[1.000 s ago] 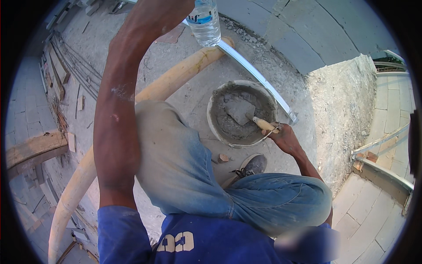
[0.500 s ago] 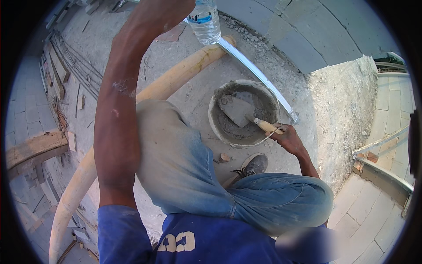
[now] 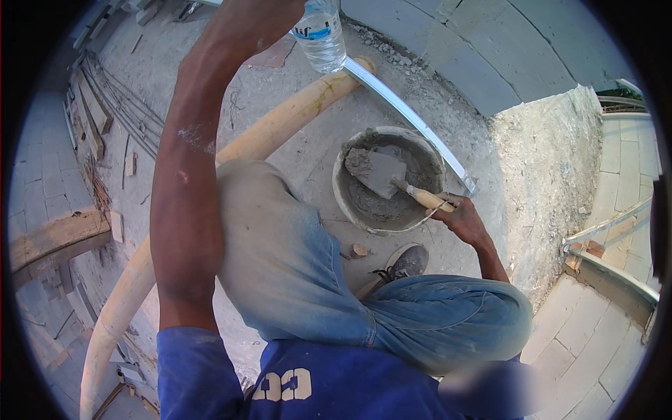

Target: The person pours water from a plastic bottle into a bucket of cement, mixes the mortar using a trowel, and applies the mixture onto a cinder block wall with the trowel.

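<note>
At the top, my left hand point(image 3: 280, 21) is closed round a clear plastic water bottle point(image 3: 320, 43), raised above a pale wooden pole. My right hand point(image 3: 455, 215) grips the wooden handle point(image 3: 424, 196) of a trowel at the bucket's right rim. The trowel's blade point(image 3: 385, 175), coated in wet grey mortar with a lump at its tip, lies inside the round bucket point(image 3: 339, 189). A thin bucket handle crosses near my right fingers. My bent legs in dusty jeans and one grey shoe are below the bucket.
The pale pole point(image 3: 287, 115) runs diagonally across the dusty floor. A long metal bar point(image 3: 413, 119) lies beyond the bucket. Planks point(image 3: 91, 112) and rods are at the left, a block wall point(image 3: 483, 49) at top right, block walls with metal strips at right, and a small brick piece point(image 3: 358, 250) near my shoe.
The trowel blade has moved left in the bucket and now carries a mortar lump. The bucket and my right hand have shifted slightly rightward. The bottle has tilted and moved slightly left.
</note>
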Demonstrator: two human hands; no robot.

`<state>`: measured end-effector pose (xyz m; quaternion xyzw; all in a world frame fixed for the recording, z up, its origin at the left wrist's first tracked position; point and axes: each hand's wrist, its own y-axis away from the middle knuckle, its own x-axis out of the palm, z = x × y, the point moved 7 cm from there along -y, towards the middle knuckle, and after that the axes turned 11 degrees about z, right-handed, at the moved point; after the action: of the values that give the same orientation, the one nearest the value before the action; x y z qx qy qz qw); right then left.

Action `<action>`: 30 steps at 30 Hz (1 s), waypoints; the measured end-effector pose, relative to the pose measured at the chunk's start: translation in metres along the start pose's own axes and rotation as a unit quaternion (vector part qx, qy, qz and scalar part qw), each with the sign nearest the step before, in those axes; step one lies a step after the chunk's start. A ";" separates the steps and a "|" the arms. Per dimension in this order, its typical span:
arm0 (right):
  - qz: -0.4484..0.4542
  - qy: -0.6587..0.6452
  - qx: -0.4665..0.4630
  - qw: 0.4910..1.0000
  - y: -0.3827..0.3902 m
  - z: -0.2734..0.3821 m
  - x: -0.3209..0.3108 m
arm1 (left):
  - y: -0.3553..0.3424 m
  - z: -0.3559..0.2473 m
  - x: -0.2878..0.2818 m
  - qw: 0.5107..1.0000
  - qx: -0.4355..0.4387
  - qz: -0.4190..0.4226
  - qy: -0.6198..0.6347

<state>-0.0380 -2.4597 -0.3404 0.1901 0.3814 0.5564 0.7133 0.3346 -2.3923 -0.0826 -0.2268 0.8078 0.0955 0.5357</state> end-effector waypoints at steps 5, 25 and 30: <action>-0.009 -0.011 -0.034 0.999 -0.004 -0.010 0.000 | -0.003 0.003 0.002 1.000 0.003 -0.002 0.002; -0.131 0.177 -0.168 0.961 0.014 0.025 -0.020 | -0.028 0.041 0.005 0.997 0.039 -0.040 -0.055; -0.147 0.197 -0.124 0.961 0.016 -0.005 -0.021 | -0.109 0.034 0.003 0.995 0.025 -0.067 -0.072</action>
<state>-0.0539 -2.4754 -0.3252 -0.0714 0.4663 0.5149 0.7158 0.4125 -2.4753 -0.0893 -0.2592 0.7525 0.0548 0.6030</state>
